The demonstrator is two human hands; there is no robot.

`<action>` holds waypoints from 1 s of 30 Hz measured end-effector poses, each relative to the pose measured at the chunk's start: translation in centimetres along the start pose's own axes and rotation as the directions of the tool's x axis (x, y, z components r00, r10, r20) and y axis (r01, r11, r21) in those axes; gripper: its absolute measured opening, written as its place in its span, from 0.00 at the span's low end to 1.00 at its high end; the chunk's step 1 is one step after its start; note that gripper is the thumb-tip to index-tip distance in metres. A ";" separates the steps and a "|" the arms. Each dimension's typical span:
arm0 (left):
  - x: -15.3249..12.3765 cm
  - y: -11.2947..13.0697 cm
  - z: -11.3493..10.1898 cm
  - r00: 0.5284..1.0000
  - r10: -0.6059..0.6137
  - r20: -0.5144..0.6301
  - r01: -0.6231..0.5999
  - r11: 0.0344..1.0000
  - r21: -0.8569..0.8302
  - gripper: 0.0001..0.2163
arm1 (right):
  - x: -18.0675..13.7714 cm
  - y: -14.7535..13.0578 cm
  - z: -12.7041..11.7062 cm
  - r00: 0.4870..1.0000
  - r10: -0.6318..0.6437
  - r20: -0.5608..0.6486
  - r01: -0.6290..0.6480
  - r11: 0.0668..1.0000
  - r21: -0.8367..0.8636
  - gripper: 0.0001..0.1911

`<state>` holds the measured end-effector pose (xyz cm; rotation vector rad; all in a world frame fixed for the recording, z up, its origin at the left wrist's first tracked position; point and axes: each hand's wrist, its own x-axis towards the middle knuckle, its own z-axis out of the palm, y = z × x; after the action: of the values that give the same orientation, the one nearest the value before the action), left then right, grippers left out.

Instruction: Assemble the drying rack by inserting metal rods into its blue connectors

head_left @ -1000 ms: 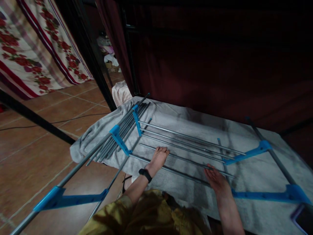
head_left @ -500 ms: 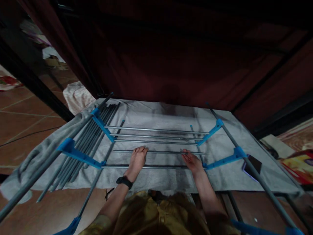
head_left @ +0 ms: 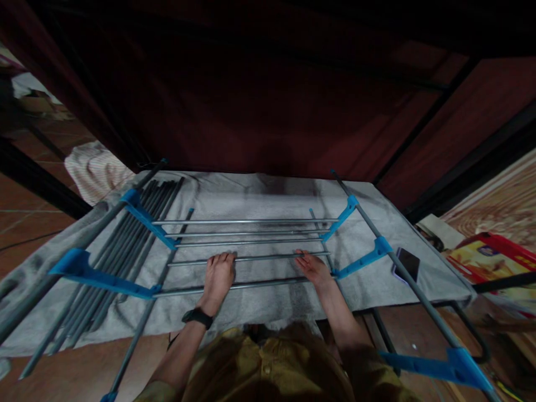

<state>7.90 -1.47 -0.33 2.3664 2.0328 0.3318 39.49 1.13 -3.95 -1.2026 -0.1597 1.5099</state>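
Note:
A loose grey metal tube [head_left: 263, 258] lies crosswise in front of me, between the two sides of a rack frame. My left hand [head_left: 220, 274] is closed over its left part, palm down, with a dark band on the wrist. Toward its right end, my right hand [head_left: 313, 269] pinches the same tube with the palm turned partly up. Beyond it, several tubes [head_left: 247, 221] span between blue plastic brackets [head_left: 342, 219]. Nearer to me, another crossbar [head_left: 268, 282] runs between the left bracket [head_left: 104, 277] and the right bracket [head_left: 363, 258], passing beneath my hands.
Several spare tubes [head_left: 121, 245] lie side by side at the left on the grey cloth [head_left: 251, 195]. A phone [head_left: 407, 264] rests by the right upright [head_left: 419, 296]. Dark red curtains [head_left: 268, 111] hang behind. Red-and-yellow packaging [head_left: 494, 257] stands at the right.
The view has turned to the right, so the rack appears farther left. Both hands keep their hold on the tube, which has shifted little relative to the rack.

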 end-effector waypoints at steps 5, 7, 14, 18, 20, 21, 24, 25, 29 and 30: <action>0.0 0.0 0.1 1.000 0.000 -0.006 0.000 1.000 0.027 0.17 | 0.0 0.1 -0.1 1.000 0.003 -0.002 -0.003 1.000 0.008 0.08; 0.0 0.0 0.1 1.000 0.004 -0.010 -0.004 1.000 0.024 0.17 | -0.1 0.0 0.0 1.000 0.008 -0.007 -0.008 1.000 0.006 0.07; 0.1 -0.2 0.5 0.999 -0.011 -0.036 0.011 1.000 -0.012 0.15 | -0.2 -0.1 0.3 0.999 0.012 -0.032 -0.012 1.000 -0.003 0.04; 0.0 -0.2 0.5 0.999 -0.020 -0.040 0.020 1.000 -0.015 0.14 | -0.5 -0.1 0.5 0.999 0.012 -0.031 -0.012 1.000 0.004 0.05; 0.0 -0.2 0.4 0.999 -0.014 -0.034 0.014 1.000 -0.010 0.14 | -0.5 -0.1 0.6 0.999 0.016 -0.032 -0.016 1.000 0.003 0.06; 0.0 -0.2 0.4 0.999 -0.009 -0.032 0.009 1.000 -0.009 0.14 | -0.5 -0.1 0.6 0.999 0.016 -0.028 -0.016 1.000 0.004 0.06; -0.1 0.0 0.2 1.000 -0.006 -0.022 0.006 1.000 -0.010 0.15 | -0.5 -0.2 0.5 1.000 0.010 -0.011 -0.010 1.000 0.011 0.06; -0.1 0.0 0.2 1.000 -0.008 -0.020 0.008 1.000 -0.012 0.15 | -0.4 -0.2 0.4 1.000 0.009 -0.007 -0.009 1.000 0.011 0.07; -0.1 0.1 0.1 1.000 -0.022 -0.009 0.022 1.000 -0.012 0.15 | -0.3 -0.2 0.3 1.000 0.013 -0.004 -0.013 1.000 0.005 0.07; -0.2 0.1 0.1 1.000 -0.022 -0.010 0.022 1.000 -0.009 0.15 | -0.3 -0.2 0.3 1.000 0.012 0.001 -0.012 1.000 0.007 0.07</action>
<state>7.97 -1.62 -0.48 2.3395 2.0558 0.3525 39.34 1.06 -3.52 -1.1989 -0.1486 1.5202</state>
